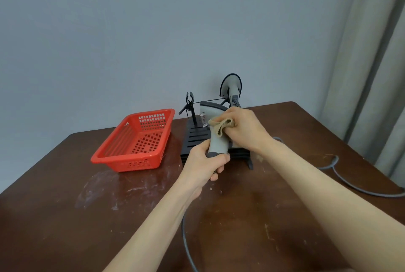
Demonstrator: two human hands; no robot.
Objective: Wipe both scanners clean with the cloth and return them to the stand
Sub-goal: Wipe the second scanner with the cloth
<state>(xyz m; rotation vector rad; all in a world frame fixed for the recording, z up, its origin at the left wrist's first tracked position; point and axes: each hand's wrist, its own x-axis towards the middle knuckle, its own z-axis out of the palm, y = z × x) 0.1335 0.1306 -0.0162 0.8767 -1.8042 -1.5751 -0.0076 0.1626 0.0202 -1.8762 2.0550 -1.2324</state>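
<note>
Head view. Grey scanner (217, 140) held over black stand (196, 138) at rear of desk (65, 217): long axis near upright, handle end down toward the person, head up and turned left. Label (204, 120) on head side; writing too small to read. Left hand (202, 162): fingers (220, 158) clenched round handle base. Right hand (244, 129): grasping tan cloth (221, 128), pressed against scanner neck. Second scanner (231, 86) seated in stand, head uppermost.

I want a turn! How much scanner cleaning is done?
The left hand grips one gray scanner; the right hand presses the tan cloth on it. The other scanner sits on the black stand, wiped or not unclear. The held one still needs returning.
</note>
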